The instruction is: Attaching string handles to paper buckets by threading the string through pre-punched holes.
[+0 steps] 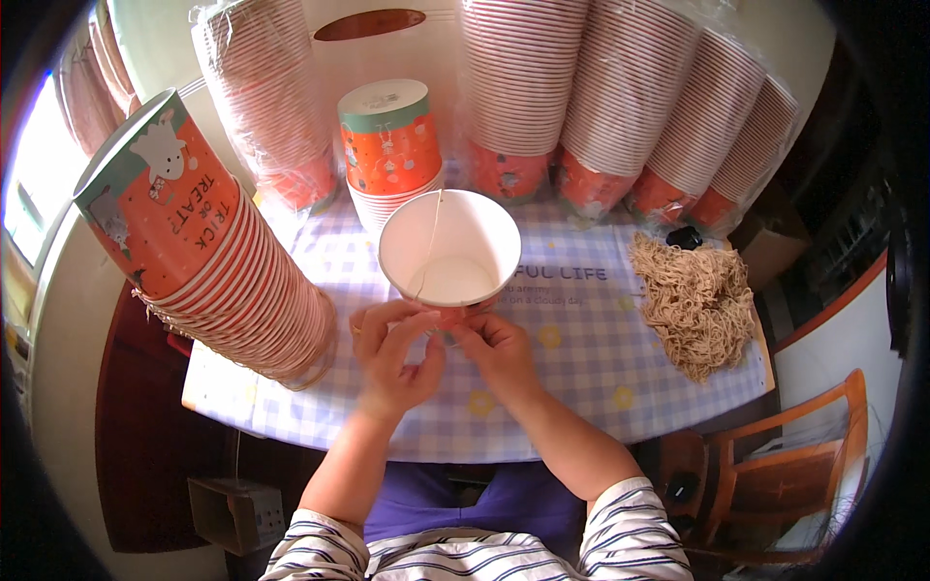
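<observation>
Fingertips of the left hand [392,353] and right hand [499,351] pinch a thin string [431,242] at the near rim of the open paper cup [449,254]; the string runs straight across its mouth, away from both hands. Right of the cup lies a tangled heap of tan strings [696,302]; left, a slanting stack of orange cups [208,257]

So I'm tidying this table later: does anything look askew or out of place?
Yes: the tall stack of orange cups on the left lies tipped on its side rather than standing, and the pile of tan string is a loose tangle. The white cup in both hands looks fine.
</observation>
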`<state>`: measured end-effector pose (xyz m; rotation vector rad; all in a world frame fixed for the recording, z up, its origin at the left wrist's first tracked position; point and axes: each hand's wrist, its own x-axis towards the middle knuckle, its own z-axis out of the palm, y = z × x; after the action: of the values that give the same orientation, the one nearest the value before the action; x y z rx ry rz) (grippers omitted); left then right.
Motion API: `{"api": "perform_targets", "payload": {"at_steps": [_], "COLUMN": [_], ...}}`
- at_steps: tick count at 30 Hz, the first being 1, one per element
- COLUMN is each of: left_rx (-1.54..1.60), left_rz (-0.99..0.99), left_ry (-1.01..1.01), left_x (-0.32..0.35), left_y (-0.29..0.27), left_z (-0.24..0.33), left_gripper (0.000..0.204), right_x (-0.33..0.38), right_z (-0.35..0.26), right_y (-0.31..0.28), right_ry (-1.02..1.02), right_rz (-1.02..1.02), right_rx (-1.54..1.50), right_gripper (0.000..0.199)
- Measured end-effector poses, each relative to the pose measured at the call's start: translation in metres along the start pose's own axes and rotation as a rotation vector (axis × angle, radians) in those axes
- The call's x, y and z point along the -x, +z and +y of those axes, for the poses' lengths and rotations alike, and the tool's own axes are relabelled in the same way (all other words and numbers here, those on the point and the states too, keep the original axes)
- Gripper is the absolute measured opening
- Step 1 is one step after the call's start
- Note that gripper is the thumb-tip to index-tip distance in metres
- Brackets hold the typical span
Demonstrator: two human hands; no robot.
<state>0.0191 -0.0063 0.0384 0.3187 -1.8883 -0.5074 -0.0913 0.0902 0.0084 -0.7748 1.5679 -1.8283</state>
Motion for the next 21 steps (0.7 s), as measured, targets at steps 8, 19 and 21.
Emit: {"api": "perform_targets", "payload": {"at_steps": [8,19,21], "left_rx": [-0.152,0.003,0.010], "left_rz": [-0.371,-0.390,-0.406], "left_ry": [0.212,0.164,0.165], "left_x": [-0.046,-0.042,-0.041], "left_y": [0.014,0.006,0.006], "left_z": [-0.002,-0.014,-0.015], "left_gripper": [0.017,0.013,0.013], "right_x": [0.005,0.009,0.010], "right_z": [-0.005,-0.008,-0.007], "right_y": [-0.003,0.003,0.003], "right_ry": [-0.045,-0.068,-0.135], "right_rz": [0.018,0.016,-0.005], "right_rx": [0.046,-0.039,-0.097], "right_gripper": [0.010,0.007,0.007]}}
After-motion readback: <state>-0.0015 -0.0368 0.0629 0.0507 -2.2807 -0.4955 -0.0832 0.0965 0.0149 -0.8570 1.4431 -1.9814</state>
